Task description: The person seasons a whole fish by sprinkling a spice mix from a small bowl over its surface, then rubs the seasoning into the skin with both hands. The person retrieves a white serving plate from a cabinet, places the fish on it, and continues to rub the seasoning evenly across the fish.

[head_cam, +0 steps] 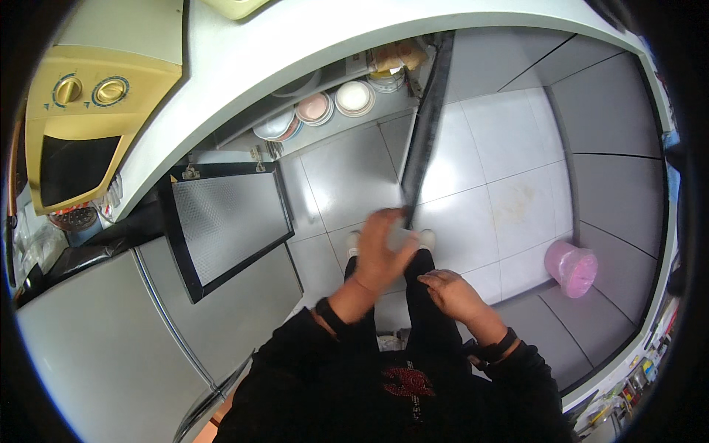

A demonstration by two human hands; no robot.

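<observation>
My left hand is raised in front of me, blurred, its fingertips beside the lower end of a dark-framed cabinet door. A pale, smeared patch shows between thumb and fingers; whether it is a held object or the background is unclear. Lower and to the right, my right hand is curled over my right leg, its palm hidden and no object visible in it. Beyond both hands, a low cabinet shelf holds stacked bowls, with white bowls beside them. A second door with a textured panel hangs open at left.
A white countertop curves above the cabinet, bearing a yellow-fronted appliance with two knobs at left. A grey refrigerator stands lower left. Grey tiles cover the floor. A pink bin with a plastic liner sits at right by grey cabinet fronts.
</observation>
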